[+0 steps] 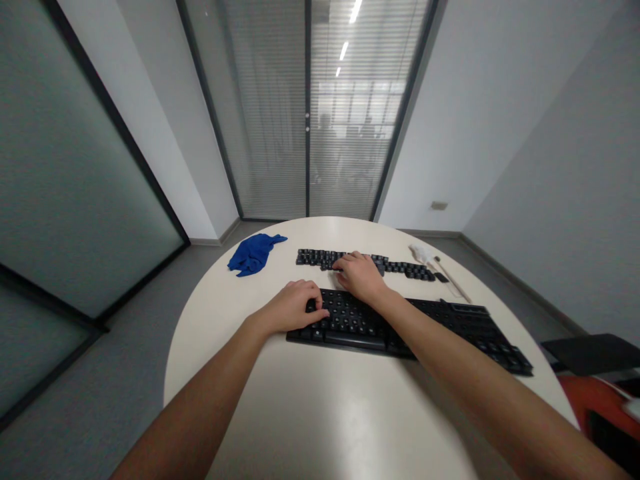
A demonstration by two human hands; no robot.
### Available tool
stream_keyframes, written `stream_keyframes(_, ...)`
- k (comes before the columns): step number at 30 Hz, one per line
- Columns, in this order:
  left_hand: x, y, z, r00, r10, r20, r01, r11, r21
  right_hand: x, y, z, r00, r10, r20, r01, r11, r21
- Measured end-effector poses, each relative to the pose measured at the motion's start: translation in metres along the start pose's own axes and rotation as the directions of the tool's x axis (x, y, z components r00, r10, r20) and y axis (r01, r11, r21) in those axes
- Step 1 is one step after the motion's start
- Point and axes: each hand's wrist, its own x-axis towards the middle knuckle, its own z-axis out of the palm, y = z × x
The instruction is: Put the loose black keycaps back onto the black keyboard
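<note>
A black computer keyboard [357,340] lies across the round table, some of its key places without caps. My left hand [295,307] holds its left end, thumb over the keys and fingers curled at the far edge. Beyond the keyboard, loose black keycaps [320,257] are laid out in rows. My right hand [361,275] reaches over the keyboard to these rows, fingers bent down and close together at a keycap. The fingertips partly hide what is between them. My right forearm covers part of the keyboard's middle.
A crumpled blue cloth [255,255] lies at the table's far left. At the far right are a white-bristled brush [423,253] and a thin stick-like tool [455,280]. The pale round table [280,413] has a curved edge. A red and black chair [590,393] stands at right.
</note>
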Motion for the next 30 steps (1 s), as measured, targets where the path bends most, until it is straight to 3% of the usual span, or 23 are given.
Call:
stream_keyframes(11,0.001,-0.003,0.003,1.0,-0.003,-0.025,0.004,1.0,0.006,0.028,-0.013,0.019,0.996,-0.092,-0.002,0.091,0.984,-0.152)
stream_keyframes(19,0.002,-0.003,0.004,1.0,-0.016,-0.015,0.016,1.0,-0.004,0.032,-0.015,0.019,0.988,-0.153,0.005,0.152,0.979,-0.136)
stream_keyframes(23,0.001,-0.004,0.005,0.999,-0.01,-0.031,0.01,1.0,-0.009,0.017,-0.017,0.008,0.99,-0.134,-0.03,0.134,0.991,-0.003)
stream_keyframes(30,0.002,-0.004,0.007,0.999,0.008,-0.04,-0.008,1.0,-0.002,-0.043,-0.02,-0.018,0.996,-0.074,-0.057,0.088,0.941,0.327)
